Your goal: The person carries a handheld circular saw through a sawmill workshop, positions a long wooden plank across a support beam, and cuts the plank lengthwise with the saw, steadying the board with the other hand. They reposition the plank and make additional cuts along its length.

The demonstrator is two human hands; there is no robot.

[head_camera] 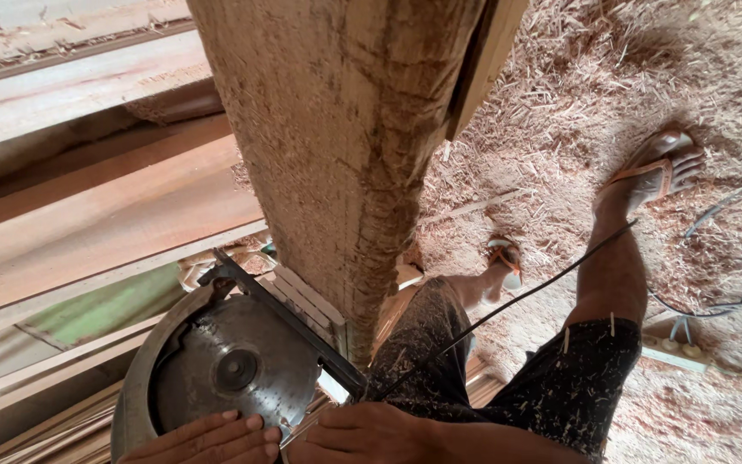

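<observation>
A thick, rough wooden beam (345, 155) runs from the top down the middle of the view. Against its lower end sits a circular saw (234, 369) with its round blade and dark metal guard facing me. My left hand (203, 440) lies flat with fingers stretched out on the lower edge of the blade guard. My right hand (362, 434) is curled around the saw's body at the bottom, right next to the beam. A black cable (508, 305) leads from the saw across my legs to the right.
Long reddish planks (96, 215) and a green-tinted board (105, 309) lie stacked on the left. Sawdust and shavings (577, 77) cover the floor. My legs in dusty black shorts and sandals (659, 163) stand on the right, near loose cables (732, 193) and a white socket strip (676, 351).
</observation>
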